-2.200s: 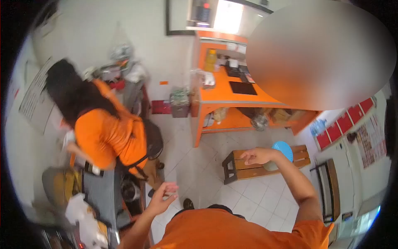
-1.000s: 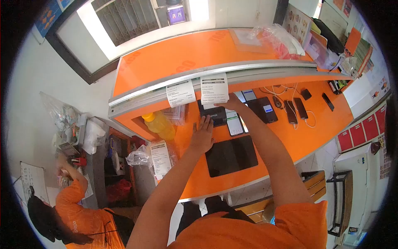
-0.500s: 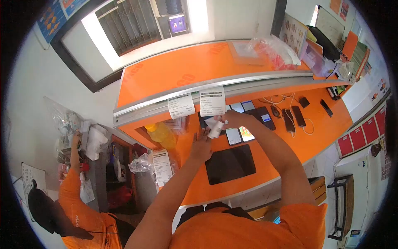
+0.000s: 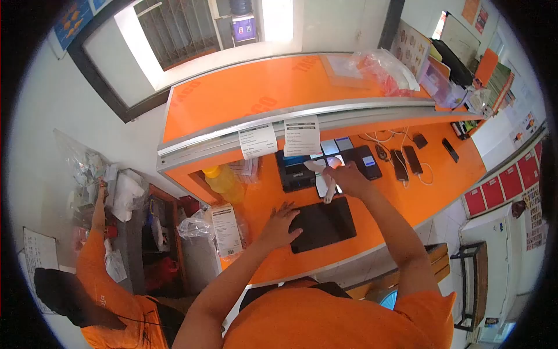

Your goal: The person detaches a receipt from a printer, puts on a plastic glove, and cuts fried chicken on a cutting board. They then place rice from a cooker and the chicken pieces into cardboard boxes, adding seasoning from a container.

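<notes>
My right hand [image 4: 347, 177] is closed on a white paper strip [image 4: 330, 191], which hangs below the fingers, with another white end showing to their left. It is over the phones [image 4: 321, 187] lying on the orange counter. My left hand [image 4: 281, 225] is open, fingers spread, at the left edge of a dark tablet [image 4: 323, 225]. A black boxy device [image 4: 297, 179] stands between the hands, farther back. Two printed receipts [image 4: 257, 142] hang from the shelf edge above it.
A co-worker [image 4: 116, 291] in orange reaches toward bags at the left. A yellow bottle [image 4: 221, 179] and a long printed slip [image 4: 226, 230] are left of my hands. Cabled chargers [image 4: 401, 163] lie to the right. The raised orange shelf [image 4: 232, 104] spans the back.
The white paper, rolled between both hands before, now hangs loose from my right hand. My left hand has let go and moved down with fingers spread, uncovering the black device.
</notes>
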Motion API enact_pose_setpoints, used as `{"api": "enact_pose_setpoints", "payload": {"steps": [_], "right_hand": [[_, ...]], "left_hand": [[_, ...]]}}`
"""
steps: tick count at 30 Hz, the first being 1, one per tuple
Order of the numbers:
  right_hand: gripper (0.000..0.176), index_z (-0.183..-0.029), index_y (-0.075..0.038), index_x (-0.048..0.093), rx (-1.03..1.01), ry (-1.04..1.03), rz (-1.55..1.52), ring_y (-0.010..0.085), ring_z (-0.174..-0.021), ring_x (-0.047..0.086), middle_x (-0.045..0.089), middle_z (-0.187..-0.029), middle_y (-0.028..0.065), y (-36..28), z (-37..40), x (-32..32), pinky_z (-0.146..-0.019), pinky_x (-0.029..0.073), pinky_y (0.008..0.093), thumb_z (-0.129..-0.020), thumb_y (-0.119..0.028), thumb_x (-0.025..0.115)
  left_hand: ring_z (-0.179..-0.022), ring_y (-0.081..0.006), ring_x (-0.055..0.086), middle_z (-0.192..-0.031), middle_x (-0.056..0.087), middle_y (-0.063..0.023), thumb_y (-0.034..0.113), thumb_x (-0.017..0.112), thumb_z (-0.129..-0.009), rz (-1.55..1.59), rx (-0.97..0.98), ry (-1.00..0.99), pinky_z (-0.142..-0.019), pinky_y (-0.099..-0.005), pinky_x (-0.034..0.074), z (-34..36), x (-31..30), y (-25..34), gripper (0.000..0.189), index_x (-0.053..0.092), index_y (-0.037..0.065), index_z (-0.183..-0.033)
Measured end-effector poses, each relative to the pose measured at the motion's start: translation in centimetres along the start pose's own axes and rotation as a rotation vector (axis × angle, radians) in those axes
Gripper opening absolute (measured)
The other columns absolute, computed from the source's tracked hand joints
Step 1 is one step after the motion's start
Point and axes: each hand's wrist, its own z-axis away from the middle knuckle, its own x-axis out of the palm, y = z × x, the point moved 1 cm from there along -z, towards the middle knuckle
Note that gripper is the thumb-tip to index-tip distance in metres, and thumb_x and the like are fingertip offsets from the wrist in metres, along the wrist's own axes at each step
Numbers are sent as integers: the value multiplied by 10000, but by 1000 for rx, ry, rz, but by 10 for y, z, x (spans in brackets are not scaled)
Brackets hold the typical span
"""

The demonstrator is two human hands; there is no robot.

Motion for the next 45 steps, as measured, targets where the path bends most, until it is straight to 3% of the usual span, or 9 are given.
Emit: {"api": "enact_pose_setpoints", "payload": {"steps": [9, 16, 19, 23, 25, 27, 33, 36, 45], "right_hand": [[490, -1349, -159, 558, 184, -65, 107, 293, -1113, 671, 727, -1092, 100, -9, 11, -16, -945, 415, 566, -894, -156, 740], [348, -1258, -170, 618, -59, 5, 378, 291, -1107, 698, 739, -1127, 105, 2, 21, 11, -981, 409, 604, -922, -188, 706], [404, -1288, -177, 587, 133, -34, 460, 295, -1102, 705, 737, -1122, 121, 32, 30, 32, -971, 425, 622, -908, -181, 723], [638, -1444, -165, 414, 275, -68, 152, 270, -1041, 710, 732, -1087, 117, -23, 62, -22, -892, 492, 541, -898, -67, 730], [686, -1479, -137, 355, 138, 198, -825, 219, -1037, 693, 702, -1122, 128, -60, 74, -17, -868, 552, 446, -914, 29, 707], [707, -1518, -121, 309, 40, 220, -1209, 177, -1054, 663, 666, -1162, 126, -143, 92, -41, -897, 560, 341, -941, 55, 678], [770, -1552, -108, 249, 7, 229, -1241, 203, -1058, 684, 629, -1250, 171, -269, 104, -40, -885, 581, 346, -941, -19, 709], [792, -1548, -102, 222, 26, 519, -1361, 179, -1099, 655, 617, -1260, 138, -297, 102, -26, -909, 579, 321, -938, 17, 712], [289, -1032, 18, 693, 262, 235, -1067, 169, -741, 629, 690, -827, 100, -323, 106, 6, -679, 499, 338, -998, -269, 693]], "left_hand": [[-1461, -400, 403, -1521, 506, -207, 277, 732, -924, 302, 103, 183, -1216, -527, 318, 62, -3, -1, 552, 569, 52, -1401], [-1332, -393, 519, -1374, 596, -222, 229, 727, -929, 270, 137, 203, -1139, -496, 406, 93, -22, -12, 490, 583, 23, -1349], [-1314, -396, 533, -1368, 598, -227, 218, 728, -925, 267, 195, 186, -1123, -488, 422, 88, -30, -4, 478, 587, 15, -1333], [-1248, -363, 592, -1299, 645, -209, 233, 733, -930, 277, 228, 304, -1094, -458, 447, 101, -56, 8, 454, 606, 15, -1308], [-1190, -325, 623, -1245, 673, -177, 249, 736, -936, 404, 168, 295, -1063, -432, 463, 108, -54, 11, 442, 619, 15, -1292], [-1132, -286, 655, -1192, 701, -146, 265, 740, -941, 524, 98, 287, -1032, -405, 479, 113, -56, 16, 431, 632, 14, -1275], [-1010, -141, 657, -1153, 716, -44, 261, 642, -1043, 1183, -97, 238, -896, -299, 496, 144, -74, 29, 326, 658, 16, -1258], [-1013, -122, 656, -1161, 714, -36, 241, 599, -1072, 1343, -210, 288, -891, -287, 497, 160, -79, 23, 286, 667, 31, -1254], [-1133, -132, 619, -1227, 678, -29, 217, 547, -1092, 1827, -205, 637, -990, -337, 476, 183, -71, 34, 263, 637, 53, -1277]]}}
